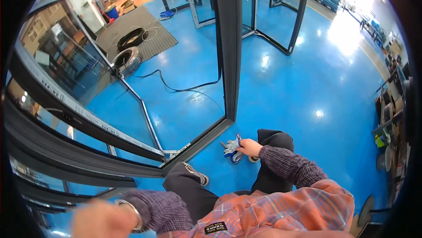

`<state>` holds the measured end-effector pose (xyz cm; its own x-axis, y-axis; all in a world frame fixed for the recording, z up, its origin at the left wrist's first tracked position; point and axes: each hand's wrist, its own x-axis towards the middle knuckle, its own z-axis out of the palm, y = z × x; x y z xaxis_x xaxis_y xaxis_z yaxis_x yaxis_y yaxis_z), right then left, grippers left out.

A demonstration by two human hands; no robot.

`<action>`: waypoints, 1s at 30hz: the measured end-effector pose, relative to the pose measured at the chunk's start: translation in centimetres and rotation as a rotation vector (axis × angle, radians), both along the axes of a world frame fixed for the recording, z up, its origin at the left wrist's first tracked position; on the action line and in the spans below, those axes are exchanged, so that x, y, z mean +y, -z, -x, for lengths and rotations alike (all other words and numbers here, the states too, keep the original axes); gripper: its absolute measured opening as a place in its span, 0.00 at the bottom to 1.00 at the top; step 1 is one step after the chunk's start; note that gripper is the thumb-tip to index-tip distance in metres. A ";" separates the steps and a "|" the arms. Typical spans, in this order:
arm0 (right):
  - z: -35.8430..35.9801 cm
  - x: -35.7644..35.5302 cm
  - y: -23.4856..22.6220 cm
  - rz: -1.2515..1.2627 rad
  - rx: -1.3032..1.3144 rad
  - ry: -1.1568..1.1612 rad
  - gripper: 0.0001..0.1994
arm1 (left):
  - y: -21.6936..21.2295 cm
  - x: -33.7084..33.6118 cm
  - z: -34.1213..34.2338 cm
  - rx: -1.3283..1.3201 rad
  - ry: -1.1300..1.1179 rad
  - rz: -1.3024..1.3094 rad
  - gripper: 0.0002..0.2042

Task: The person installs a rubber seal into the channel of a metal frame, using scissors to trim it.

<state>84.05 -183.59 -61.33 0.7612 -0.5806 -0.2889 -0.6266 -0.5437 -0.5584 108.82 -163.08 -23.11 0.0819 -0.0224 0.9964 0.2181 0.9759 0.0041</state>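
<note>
My right hand (250,148) is closed on a grey-white work glove with blue trim (232,152), held low over the floor between my knees. Whether it is one glove or a pair, I cannot tell. A thin dark tip pokes out on its left side. At the lower left, my left hand (103,218) is raised and blurred, its fingers hard to make out; a band circles that wrist. Just ahead stands a large dark window frame (227,93), its bottom corner beside my left shoe (196,174). A glazed sash (103,126) stands angled on the left side of that frame.
Glossy blue floor (303,106) spreads ahead and right. A ribbed mat (154,35) bears coiled strips (132,38); a black strip (176,89) trails from there behind the frame. More glazed frames (281,40) stand farther off. Cluttered racks (391,132) line the right.
</note>
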 end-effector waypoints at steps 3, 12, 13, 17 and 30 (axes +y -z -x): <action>-0.5 -0.1 0.5 0.036 -0.051 0.023 0.15 | 0.7 0.9 -1.6 0.309 -0.535 0.001 0.26; 0.0 -1.3 0.6 -0.004 -0.018 -0.017 0.14 | 7.1 24.9 -21.7 0.248 -0.752 -0.042 0.22; 0.3 -1.6 1.2 0.012 -0.024 -0.004 0.14 | 8.4 26.2 -24.3 0.238 -0.741 -0.033 0.22; -0.9 -0.1 2.8 0.123 -0.090 -0.054 0.14 | 11.3 23.1 -19.5 0.223 -0.891 0.140 0.20; 1.3 -1.6 5.0 0.329 -0.424 -0.069 0.13 | 4.6 14.0 -14.9 0.041 -1.127 -0.096 0.17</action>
<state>82.74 -185.24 -66.29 0.8112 -0.5329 0.2408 -0.3399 -0.7647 -0.5475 123.77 -149.11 -27.74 0.1366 0.0083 0.9906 -0.7837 0.6125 0.1030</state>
